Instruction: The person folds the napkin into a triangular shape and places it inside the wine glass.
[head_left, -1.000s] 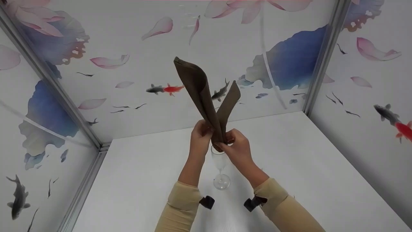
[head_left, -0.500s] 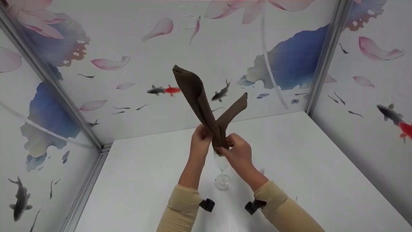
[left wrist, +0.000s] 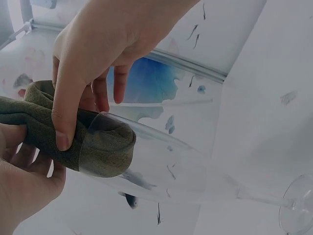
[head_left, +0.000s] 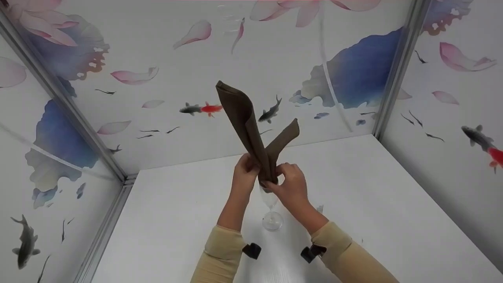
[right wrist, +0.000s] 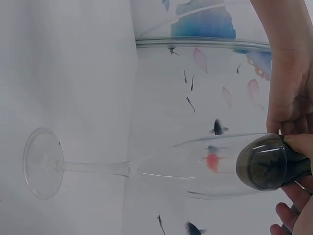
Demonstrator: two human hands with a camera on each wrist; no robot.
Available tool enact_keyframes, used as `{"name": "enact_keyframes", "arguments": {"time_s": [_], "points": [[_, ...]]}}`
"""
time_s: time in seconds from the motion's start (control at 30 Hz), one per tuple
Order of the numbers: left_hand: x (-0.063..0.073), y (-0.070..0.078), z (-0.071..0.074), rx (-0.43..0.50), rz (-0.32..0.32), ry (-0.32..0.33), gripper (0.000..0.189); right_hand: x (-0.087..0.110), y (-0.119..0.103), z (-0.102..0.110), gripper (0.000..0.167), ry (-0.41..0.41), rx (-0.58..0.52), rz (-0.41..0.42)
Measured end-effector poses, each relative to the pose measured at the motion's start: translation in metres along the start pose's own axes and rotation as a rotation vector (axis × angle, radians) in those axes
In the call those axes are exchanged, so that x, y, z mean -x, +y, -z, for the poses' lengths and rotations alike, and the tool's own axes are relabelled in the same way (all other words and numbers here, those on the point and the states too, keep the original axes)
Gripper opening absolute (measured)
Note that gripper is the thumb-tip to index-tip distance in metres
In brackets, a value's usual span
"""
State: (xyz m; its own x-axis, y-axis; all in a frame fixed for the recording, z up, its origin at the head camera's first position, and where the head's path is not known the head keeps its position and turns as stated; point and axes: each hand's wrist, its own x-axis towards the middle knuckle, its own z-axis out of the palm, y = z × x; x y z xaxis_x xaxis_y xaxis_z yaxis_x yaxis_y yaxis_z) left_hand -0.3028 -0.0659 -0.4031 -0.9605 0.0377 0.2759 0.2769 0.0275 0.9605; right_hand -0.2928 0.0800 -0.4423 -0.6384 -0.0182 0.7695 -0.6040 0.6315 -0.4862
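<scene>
A folded brown cloth napkin (head_left: 240, 114) stands up in two rolled arms, a taller one leaning left and a shorter one leaning right. Its rounded lower end (left wrist: 108, 147) sits just inside the mouth of a clear champagne flute (right wrist: 171, 169). My left hand (head_left: 244, 175) grips the napkin from the left, above the rim. From the right, my right hand (head_left: 291, 182) pinches it lower down, thumb right at the rim. The flute's foot (head_left: 272, 221) rests on the white table, and its bowl below the napkin is see-through.
The white table (head_left: 177, 220) is enclosed by white panels printed with fish, petals and blue leaves (head_left: 365, 70). Metal posts (head_left: 381, 110) mark the corners. Small black cameras (head_left: 252, 250) sit at both wrists.
The napkin has gone down slightly, its lower end passing into the flute's mouth. Its shorter arm has dropped and tipped outward to the right. Both hands keep hold, a little lower.
</scene>
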Motion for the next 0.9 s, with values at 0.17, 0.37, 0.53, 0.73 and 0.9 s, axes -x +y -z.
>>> {"name": "enact_keyframes", "arguments": {"time_s": [0.17,0.37,0.53,0.73,0.9], "points": [[0.0,0.0,0.0,0.01,-0.022,0.01,0.026,-0.01,-0.003,0.005,0.038,-0.037,-0.018,-0.023],[-0.001,0.0,-0.001,0.022,-0.041,0.014,0.025,-0.025,-0.007,0.017,0.033,-0.119,-0.015,-0.021],[0.002,0.005,-0.001,0.016,-0.043,0.035,0.025,-0.027,-0.008,0.02,0.031,-0.139,-0.031,-0.004],[0.017,0.026,-0.001,-0.04,-0.032,0.033,0.024,-0.023,-0.005,0.016,0.03,-0.075,-0.044,0.038],[0.009,0.006,0.0,-0.075,-0.012,0.029,0.033,-0.019,-0.001,0.012,0.028,-0.031,-0.036,0.067]]}}
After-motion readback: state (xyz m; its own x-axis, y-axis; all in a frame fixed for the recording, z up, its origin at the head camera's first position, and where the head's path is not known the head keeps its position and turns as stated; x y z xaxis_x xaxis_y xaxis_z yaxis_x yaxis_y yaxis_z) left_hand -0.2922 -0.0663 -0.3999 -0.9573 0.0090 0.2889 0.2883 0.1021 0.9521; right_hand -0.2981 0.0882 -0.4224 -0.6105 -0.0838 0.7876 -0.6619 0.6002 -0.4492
